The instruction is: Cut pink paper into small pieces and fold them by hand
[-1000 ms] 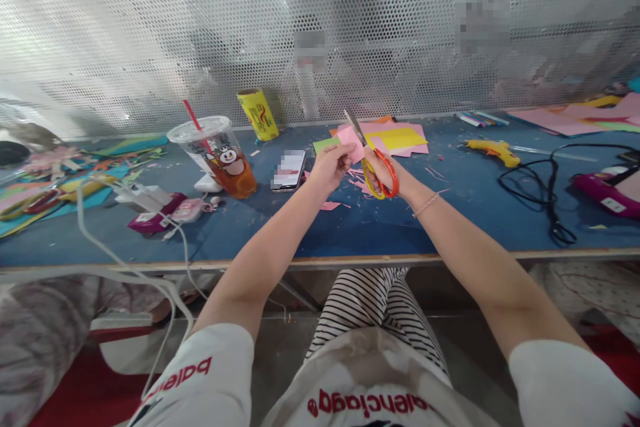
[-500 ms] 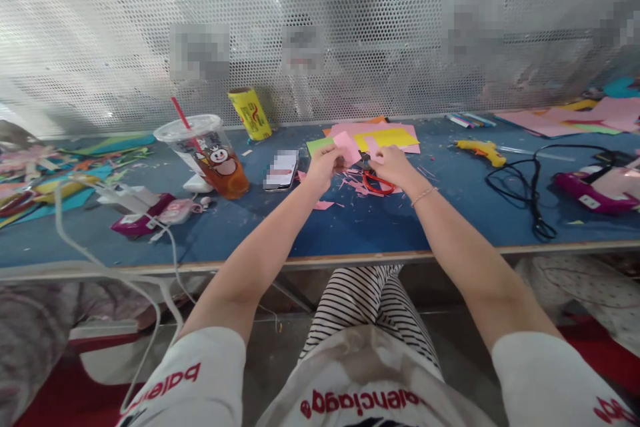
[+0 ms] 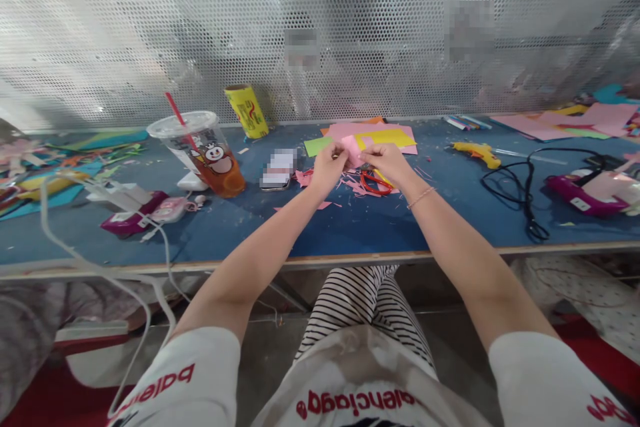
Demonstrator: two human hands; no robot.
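My left hand [image 3: 330,165] pinches a small piece of pink paper [image 3: 352,149] by its left side, above the blue tabletop. From the other side, my right hand [image 3: 389,161] closes its fingertips at the paper's right edge. Scissors with red handles [image 3: 376,185] lie under my right hand, their blades partly hidden. Pink paper scraps [image 3: 356,185] are strewn around them. Just behind my hands lie a yellow sheet [image 3: 395,138], pink sheets [image 3: 345,128] and a green piece [image 3: 316,146], overlapping one another.
A phone [image 3: 278,169], a drink cup with a red straw [image 3: 215,160] and a yellow can [image 3: 247,111] stand or lie to the left. Rightward are a yellow glue gun [image 3: 477,153], a black cable [image 3: 525,190] and a purple power strip [image 3: 583,195]. Perforated metal [image 3: 370,67] rises behind.
My right hand has moved left, closer to my left hand, and its fingers now meet the pink paper. A strip of yellow shows by the scissors. The view has shifted slightly.
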